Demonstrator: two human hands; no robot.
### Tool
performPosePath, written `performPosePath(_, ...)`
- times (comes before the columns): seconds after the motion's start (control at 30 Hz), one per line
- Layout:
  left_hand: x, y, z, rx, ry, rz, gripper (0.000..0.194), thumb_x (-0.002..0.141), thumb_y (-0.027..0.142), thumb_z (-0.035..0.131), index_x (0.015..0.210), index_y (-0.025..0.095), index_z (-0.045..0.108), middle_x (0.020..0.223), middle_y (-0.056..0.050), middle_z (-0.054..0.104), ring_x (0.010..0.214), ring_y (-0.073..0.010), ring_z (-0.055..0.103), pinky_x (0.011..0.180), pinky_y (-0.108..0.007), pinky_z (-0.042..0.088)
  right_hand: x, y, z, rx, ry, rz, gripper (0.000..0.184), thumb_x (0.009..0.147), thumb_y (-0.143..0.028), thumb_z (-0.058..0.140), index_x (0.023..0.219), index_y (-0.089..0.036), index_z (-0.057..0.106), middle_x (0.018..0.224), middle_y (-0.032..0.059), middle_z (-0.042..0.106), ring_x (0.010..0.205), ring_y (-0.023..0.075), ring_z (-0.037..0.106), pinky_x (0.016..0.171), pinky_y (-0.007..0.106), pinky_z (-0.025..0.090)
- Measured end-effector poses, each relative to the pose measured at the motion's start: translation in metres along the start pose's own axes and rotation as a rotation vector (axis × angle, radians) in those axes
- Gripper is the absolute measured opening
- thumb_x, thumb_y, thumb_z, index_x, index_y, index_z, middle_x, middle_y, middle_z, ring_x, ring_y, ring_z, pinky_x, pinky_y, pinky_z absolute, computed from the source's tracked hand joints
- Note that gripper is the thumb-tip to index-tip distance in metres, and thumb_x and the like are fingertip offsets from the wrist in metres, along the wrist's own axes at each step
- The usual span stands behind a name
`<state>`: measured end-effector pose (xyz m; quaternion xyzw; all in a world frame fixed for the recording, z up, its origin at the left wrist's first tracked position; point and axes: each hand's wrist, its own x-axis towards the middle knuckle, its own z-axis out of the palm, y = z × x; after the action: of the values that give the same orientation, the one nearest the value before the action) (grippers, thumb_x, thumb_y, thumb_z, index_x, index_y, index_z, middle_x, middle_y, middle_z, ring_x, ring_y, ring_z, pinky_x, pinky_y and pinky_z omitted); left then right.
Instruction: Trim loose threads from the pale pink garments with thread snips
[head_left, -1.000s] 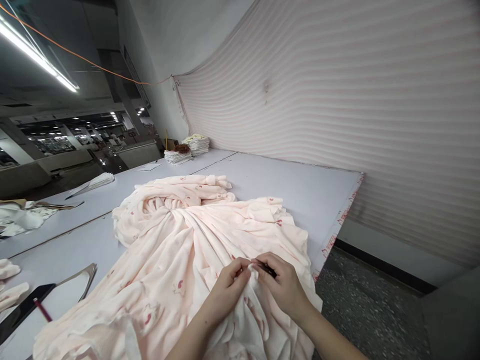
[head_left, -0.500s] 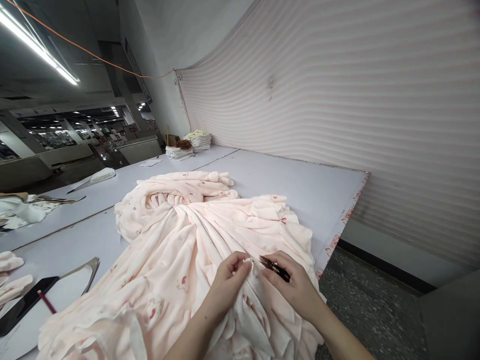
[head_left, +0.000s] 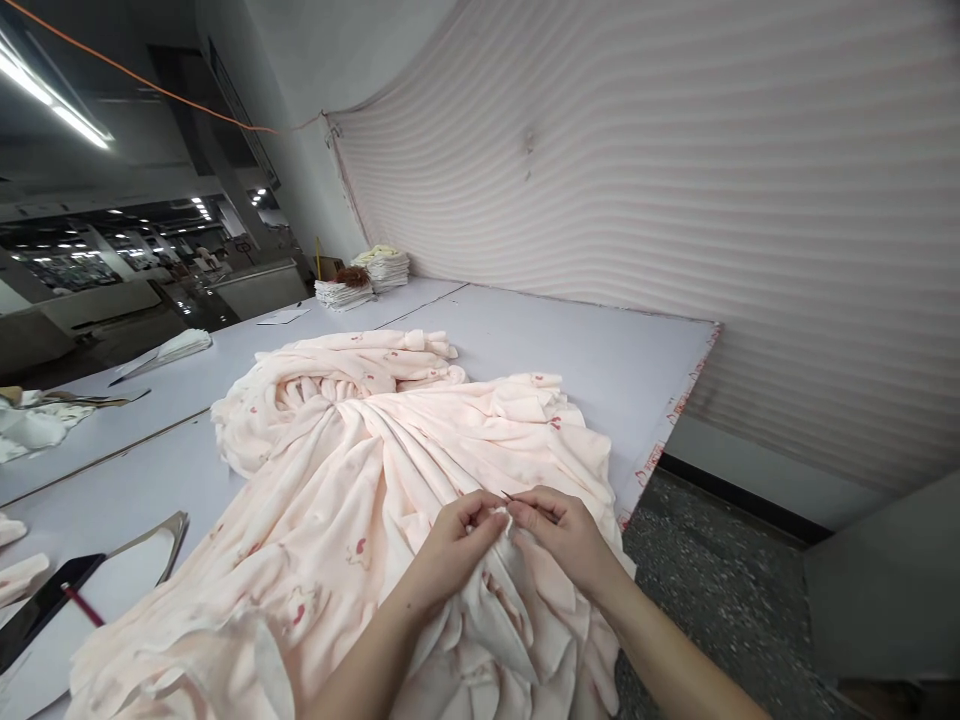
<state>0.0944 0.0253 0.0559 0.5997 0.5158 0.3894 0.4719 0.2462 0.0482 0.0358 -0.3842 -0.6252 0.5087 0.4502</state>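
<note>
A long gathered heap of pale pink fabric (head_left: 315, 500) with small red prints lies over the table and spreads toward me. My left hand (head_left: 461, 535) is closed in a pinch on a whitish edge of this fabric. Close beside it, my right hand (head_left: 559, 525) is closed around dark thread snips (head_left: 510, 497); only their thin tip shows, the rest being covered by my fingers. The right fingertips come up against the same fabric edge, almost meeting the left ones.
The grey-white table (head_left: 555, 325) ends on the right above a speckled floor (head_left: 712, 580). At left lie a dark phone-like slab (head_left: 49, 605), a dark red pen (head_left: 81, 605) and a clipboard (head_left: 161, 550). Folded white cloth stacks (head_left: 345, 294) stand far back, before a striped hanging sheet (head_left: 637, 170).
My right hand has moved in to the left, its snips turned so that mostly the tip shows. The left hand keeps its pinch. The whole view has shifted slightly.
</note>
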Motion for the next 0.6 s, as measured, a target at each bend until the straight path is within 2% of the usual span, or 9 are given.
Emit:
performPosePath(0.07, 0.003, 0.0, -0.002, -0.037, -0.004, -0.02, 0.027, 0.08, 0.042, 0.058, 0.084, 0.016, 0.062, 0.071, 0.001, 0.056, 0.067, -0.0127, 0.05, 0.063, -0.023, 0.04, 0.001, 0.0, 0.007, 0.016, 0.041, -0.022, 0.026, 0.079, -0.037, 0.061, 0.096, -0.018, 0.065, 0.083, 0.0039, 0.066, 0.079, 0.0176, 0.061, 0.069, 0.027, 0.049)
performPosePath(0.13, 0.005, -0.001, -0.016, -0.108, 0.04, -0.06, 0.026, 0.077, 0.042, 0.06, 0.082, 0.016, 0.06, 0.066, 0.003, 0.054, 0.06, -0.0104, 0.048, 0.058, -0.021, 0.039, 0.002, 0.001, 0.008, -0.021, 0.108, -0.047, 0.023, 0.082, -0.039, 0.056, 0.088, -0.017, 0.062, 0.073, 0.0015, 0.063, 0.07, 0.015, 0.059, 0.063, 0.024, 0.047)
performPosePath(0.2, 0.004, -0.002, -0.044, -0.199, 0.19, -0.106, 0.029, 0.071, 0.044, 0.065, 0.08, 0.017, 0.057, 0.062, 0.005, 0.053, 0.054, -0.0093, 0.047, 0.053, -0.02, 0.038, 0.002, 0.003, -0.001, -0.08, 0.214, -0.061, 0.026, 0.087, -0.04, 0.047, 0.077, -0.018, 0.057, 0.063, -0.0005, 0.058, 0.063, 0.0135, 0.055, 0.06, 0.023, 0.044)
performPosePath(0.27, -0.002, -0.001, -0.079, -0.271, 0.433, -0.12, 0.035, 0.062, 0.046, 0.07, 0.078, 0.019, 0.055, 0.06, 0.007, 0.053, 0.051, -0.0098, 0.048, 0.049, -0.019, 0.038, 0.001, 0.01, -0.018, -0.165, 0.298, -0.046, 0.028, 0.089, -0.041, 0.043, 0.076, -0.019, 0.054, 0.064, 0.0, 0.06, 0.063, 0.014, 0.056, 0.062, 0.023, 0.044)
performPosePath(0.3, -0.006, 0.0, -0.096, -0.274, 0.501, -0.111, 0.037, 0.061, 0.048, 0.069, 0.076, 0.02, 0.052, 0.058, 0.008, 0.052, 0.05, -0.0092, 0.047, 0.049, -0.019, 0.039, -0.001, 0.015, -0.028, -0.224, 0.307, -0.028, 0.028, 0.089, -0.041, 0.042, 0.077, -0.019, 0.055, 0.067, 0.0008, 0.062, 0.064, 0.0145, 0.057, 0.063, 0.023, 0.043)
performPosePath(0.37, -0.015, -0.001, -0.123, -0.267, 0.566, -0.112, 0.037, 0.061, 0.048, 0.069, 0.077, 0.02, 0.05, 0.056, 0.009, 0.05, 0.049, -0.0086, 0.046, 0.048, -0.018, 0.039, -0.002, 0.028, -0.041, -0.347, 0.271, 0.013, 0.028, 0.089, -0.042, 0.042, 0.081, -0.02, 0.057, 0.076, 0.0024, 0.067, 0.068, 0.0164, 0.06, 0.064, 0.025, 0.043)
performPosePath(0.4, -0.019, -0.003, -0.132, -0.245, 0.561, -0.123, 0.037, 0.062, 0.048, 0.069, 0.079, 0.021, 0.051, 0.056, 0.009, 0.05, 0.048, -0.0085, 0.046, 0.047, -0.017, 0.038, -0.002, 0.035, -0.044, -0.388, 0.244, 0.026, 0.028, 0.089, -0.042, 0.042, 0.083, -0.02, 0.058, 0.079, 0.0029, 0.069, 0.071, 0.0175, 0.061, 0.064, 0.025, 0.043)
performPosePath(0.5, -0.026, -0.026, -0.145, 0.061, 0.491, -0.175, 0.037, 0.066, 0.053, 0.064, 0.08, 0.02, 0.055, 0.055, 0.007, 0.05, 0.046, -0.0099, 0.045, 0.045, -0.019, 0.036, 0.005, 0.059, -0.033, -0.421, 0.19, 0.023, 0.029, 0.09, -0.04, 0.039, 0.088, -0.021, 0.06, 0.081, 0.0036, 0.07, 0.079, 0.0199, 0.064, 0.069, 0.027, 0.044)
performPosePath(0.6, -0.028, -0.063, -0.16, 0.409, 0.502, -0.211, 0.041, 0.064, 0.06, 0.058, 0.07, 0.02, 0.055, 0.052, 0.006, 0.048, 0.049, -0.013, 0.046, 0.046, -0.022, 0.036, 0.014, 0.081, 0.0, -0.431, 0.183, 0.019, 0.03, 0.09, -0.036, 0.037, 0.085, -0.02, 0.061, 0.079, 0.0045, 0.07, 0.076, 0.0202, 0.064, 0.068, 0.028, 0.044)
